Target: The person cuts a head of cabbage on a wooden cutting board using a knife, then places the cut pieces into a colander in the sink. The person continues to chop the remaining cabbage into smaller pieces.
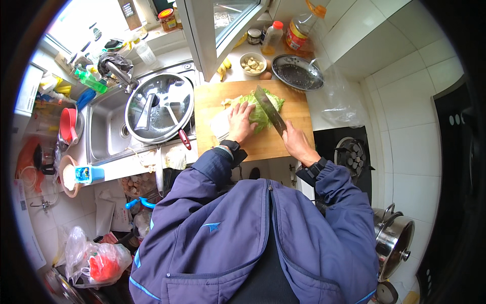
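A wooden cutting board (296, 108) lies on the counter before me. On it rests a piece of leafy cabbage (262, 116), pale white at the left and green at the right. My left hand (240, 123) presses down on the cabbage with its fingers spread over it. In my right hand (298, 141) is the handle of a kitchen cleaver (270, 110). The blade slants up and left across the green leaves, just right of my left fingers. Whether its edge is inside the leaves, I cannot tell.
Left of the board, a lidded pan (159, 108) covers part of the steel sink (106, 129). Behind the board are a bowl of garlic cloves (253, 64), eggs (265, 75) and a dark pan lid (298, 72). An open window frame (199, 41) juts overhead. A gas burner (350, 156) is at right.
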Tool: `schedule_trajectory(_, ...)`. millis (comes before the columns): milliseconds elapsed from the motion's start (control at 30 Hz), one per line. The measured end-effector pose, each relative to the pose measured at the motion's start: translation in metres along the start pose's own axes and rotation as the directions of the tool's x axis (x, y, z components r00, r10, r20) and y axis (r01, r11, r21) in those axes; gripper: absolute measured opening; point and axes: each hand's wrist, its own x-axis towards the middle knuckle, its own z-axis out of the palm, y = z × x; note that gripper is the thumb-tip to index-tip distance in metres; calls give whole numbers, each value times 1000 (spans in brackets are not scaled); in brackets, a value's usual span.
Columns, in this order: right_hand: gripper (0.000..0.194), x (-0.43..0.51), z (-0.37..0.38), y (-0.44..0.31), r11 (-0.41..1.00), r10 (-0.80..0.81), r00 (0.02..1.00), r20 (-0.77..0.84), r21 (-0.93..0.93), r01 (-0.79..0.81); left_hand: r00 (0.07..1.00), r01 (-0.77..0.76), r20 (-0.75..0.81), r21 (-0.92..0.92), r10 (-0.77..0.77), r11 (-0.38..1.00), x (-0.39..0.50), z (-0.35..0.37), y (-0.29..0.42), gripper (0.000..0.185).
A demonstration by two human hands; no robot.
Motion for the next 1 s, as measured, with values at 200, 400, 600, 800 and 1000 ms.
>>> schedule_trajectory(200, 37, -2, -3, 12, 999, -17, 999, 48, 36, 15, 1000, 4, 1, -6, -4, 1000, 0, 2, -3, 69)
schedule_trajectory(400, 38, 6, -5, 18, 998, -12, 998, 68, 70, 7, 999, 20, 31, -26, -19, 999, 2, -3, -2, 69)
schedule_trajectory(600, 36, 10, -8, 18, 995, -14, 995, 103, 99, 4, 999, 37, 28, -54, -36, 998, 0, -5, -1, 69)
schedule_trajectory(800, 23, 31, 6, 29, 992, -59, 982, 179, 119, 38, 999, 19, 50, -26, -18, 999, 2, -3, 0, 71)
schedule_trajectory(1000, 24, 53, 66, 31, 993, -27, 998, 57, 115, 20, 1000, 0, 20, -25, 1, 1000, 1, -2, -1, 71)
